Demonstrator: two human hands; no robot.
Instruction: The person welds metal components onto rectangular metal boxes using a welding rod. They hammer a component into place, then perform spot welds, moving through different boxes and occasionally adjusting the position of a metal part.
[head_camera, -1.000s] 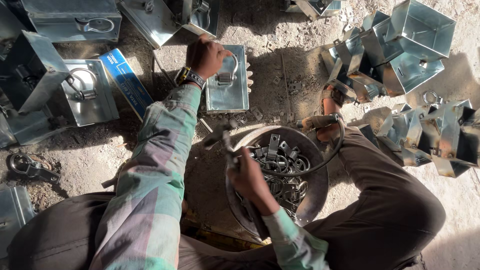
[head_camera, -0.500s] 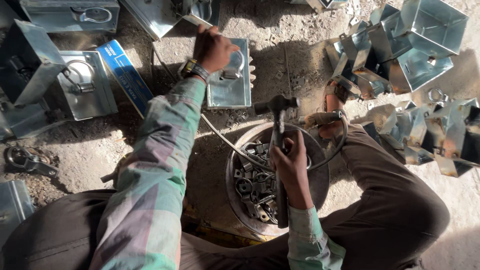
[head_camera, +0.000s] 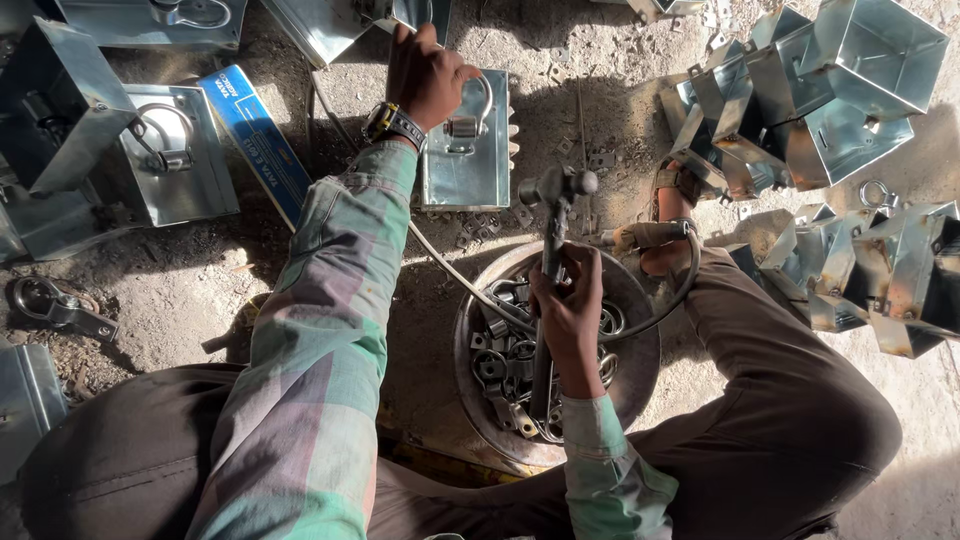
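Now, seen from above:
Right hand (head_camera: 568, 305): closed around the handle of a hammer (head_camera: 553, 250), fingers wrapped tight on the middle of the shaft.
Hammer: held nearly upright in the view, metal head up past the grip, lower end of the handle down below the grip.
Left hand (head_camera: 425, 75): pressed flat on the upper left corner of a grey metal plate (head_camera: 470, 165), fingers bent over its edge, not clamped on it; black wristwatch (head_camera: 392, 122) on the wrist.
Metal plate: lying on the dusty ground, well beyond the hammer grip and to its left, with a ring handle (head_camera: 478, 105) fixed on top, just right of the left hand.
Round pan (head_camera: 640, 300): directly under the right hand, full of small metal rings and clips (head_camera: 500, 365); these lying mostly left of and below the grip.
Wire (head_camera: 450, 265): thin, running from under the left sleeve to the pan rim, passing just left of the grip.
Blue carton (head_camera: 255, 130): left of the left hand, flat on the ground.
Folded metal boxes (head_camera: 840, 90): heaped far right of both hands, shiny, open sides up.
More plates with ring handles (head_camera: 170, 150): far left, apart from the hands.
Bare foot (head_camera: 670, 215): just right of the hammer head.
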